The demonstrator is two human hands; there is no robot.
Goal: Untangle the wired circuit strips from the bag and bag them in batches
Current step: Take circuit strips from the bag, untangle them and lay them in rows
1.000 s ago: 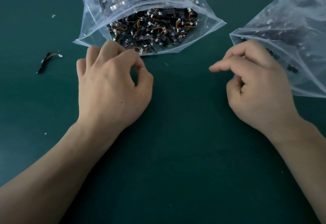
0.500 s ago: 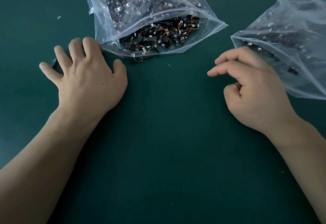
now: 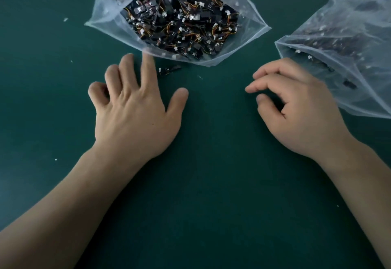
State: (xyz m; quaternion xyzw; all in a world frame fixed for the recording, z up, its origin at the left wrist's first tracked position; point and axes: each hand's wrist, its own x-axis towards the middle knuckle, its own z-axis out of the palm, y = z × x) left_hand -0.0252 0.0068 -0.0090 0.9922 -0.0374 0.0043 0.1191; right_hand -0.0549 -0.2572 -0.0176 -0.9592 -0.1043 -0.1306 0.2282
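Head view: a dark green worktop [image 3: 211, 194] carries two clear plastic zip bags. The larger bag [image 3: 105, 14] lies at top centre with its mouth gaping toward the person. It is packed with a tangled heap of wired circuit strips [image 3: 182, 25]: small black boards with orange and yellow leads and white connectors. One loose strip [image 3: 169, 70] lies on the worktop just outside the bag's lower lip.

The left hand [image 3: 135, 116] lies palm down with its fingers spread and its thumb out to the side. Its grip is fully slack and holds nothing. The index fingertip reaches the bag's lip, just beside the loose strip; whether it touches either I cannot tell.

The right hand [image 3: 296, 112] sits near the mouth of the second bag [image 3: 368, 99] at the right edge. Its fingers are loosely curled over the thumb, and the grip is half closed with nothing visible in it. A few more strips [image 3: 349, 83] show dimly through that bag's plastic. Small white specks [image 3: 65, 19] dot the worktop on the left.
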